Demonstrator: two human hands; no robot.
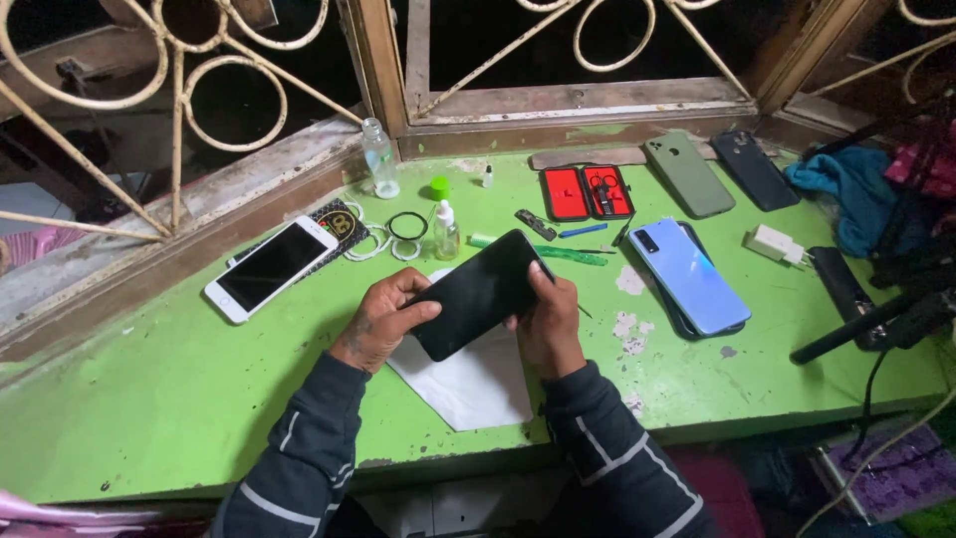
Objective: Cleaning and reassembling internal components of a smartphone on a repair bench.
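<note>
Both hands hold a black phone (480, 293) just above a white sheet (468, 384) on the green surface (149, 399). The left hand (381, 319) pinches its lower end and the right hand (549, 321) wraps its side, each grip pressed onto it. A white phone (271, 267) lies to the left, a blue phone (689, 275) to the right.

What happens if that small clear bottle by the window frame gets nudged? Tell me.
The clear bottle stands tall and narrow, so it would probably tip easily. It looks nearly empty, likely light. Its round body might then roll across the green table.
</note>
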